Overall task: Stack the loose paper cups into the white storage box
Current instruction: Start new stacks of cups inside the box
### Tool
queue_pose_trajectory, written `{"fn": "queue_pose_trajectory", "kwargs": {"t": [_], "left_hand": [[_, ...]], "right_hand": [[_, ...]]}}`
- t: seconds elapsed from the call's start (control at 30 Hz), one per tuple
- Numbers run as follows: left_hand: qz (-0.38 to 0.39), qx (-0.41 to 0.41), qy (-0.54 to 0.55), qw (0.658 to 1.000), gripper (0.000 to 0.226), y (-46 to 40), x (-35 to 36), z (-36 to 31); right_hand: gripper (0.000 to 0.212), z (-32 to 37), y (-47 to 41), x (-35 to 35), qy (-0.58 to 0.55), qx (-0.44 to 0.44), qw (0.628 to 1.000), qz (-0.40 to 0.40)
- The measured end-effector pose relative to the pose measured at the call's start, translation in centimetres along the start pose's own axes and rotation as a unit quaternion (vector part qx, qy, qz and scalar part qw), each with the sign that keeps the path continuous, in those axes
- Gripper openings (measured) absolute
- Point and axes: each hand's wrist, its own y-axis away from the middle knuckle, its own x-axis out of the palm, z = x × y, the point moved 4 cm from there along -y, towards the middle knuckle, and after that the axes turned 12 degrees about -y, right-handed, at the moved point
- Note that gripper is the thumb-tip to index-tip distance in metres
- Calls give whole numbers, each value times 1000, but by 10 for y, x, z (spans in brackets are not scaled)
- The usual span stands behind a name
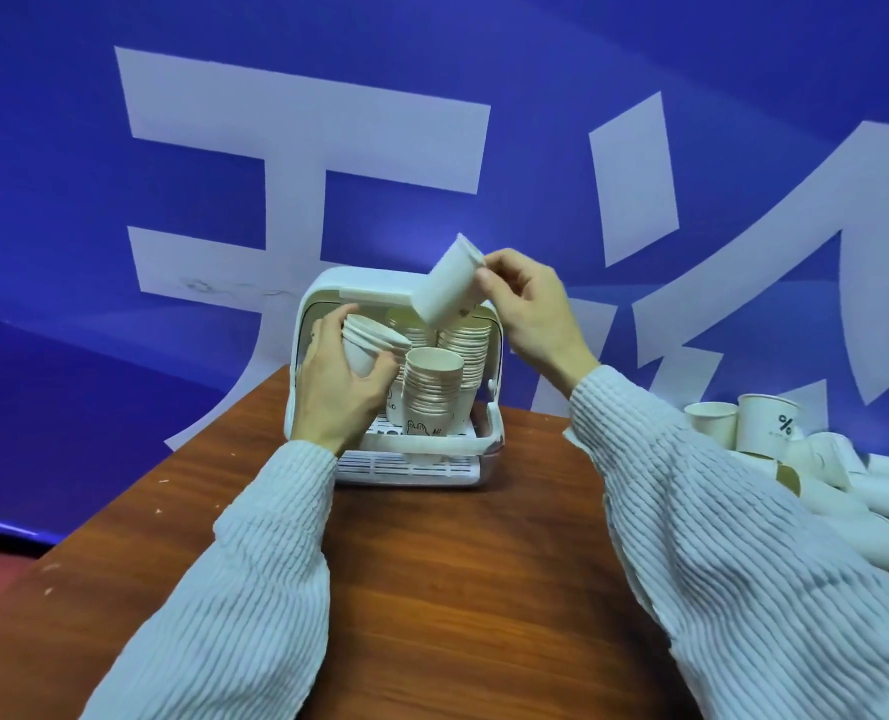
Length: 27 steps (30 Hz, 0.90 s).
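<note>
The white storage box (322,288) stands open at the far edge of the wooden table, holding several stacks of paper cups (432,387). My left hand (335,392) grips a short nested stack of cups (367,345) at the box's left side, tilted toward the stacks. My right hand (528,314) pinches the rim of a tilted white cup stack (445,285) above the box's top right, its bottom pointing down into the box.
A pile of loose paper cups (827,470) lies at the right edge of the table, one printed with a percent sign (767,426). The brown wooden table (458,563) ends at left. A blue banner (120,356) hangs right behind the box.
</note>
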Motion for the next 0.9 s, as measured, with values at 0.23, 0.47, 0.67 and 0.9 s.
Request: {"fn": "queue_pose_trajectory", "kwargs": {"t": [0.23, 0.47, 0.67, 0.9], "left_hand": [[-6, 8, 31, 999, 72, -1, -1, -1], [5, 13, 48, 999, 61, 5, 4, -2], [0, 17, 41, 999, 61, 3, 2, 2], [22, 51, 57, 997, 63, -2, 0, -4]], "right_hand": [[19, -42, 14, 23, 246, -5, 955, 167], [26, -54, 22, 47, 340, -49, 893, 292], [48, -41, 30, 44, 211, -47, 963, 162], [50, -30, 38, 37, 17, 11, 987, 161]]}}
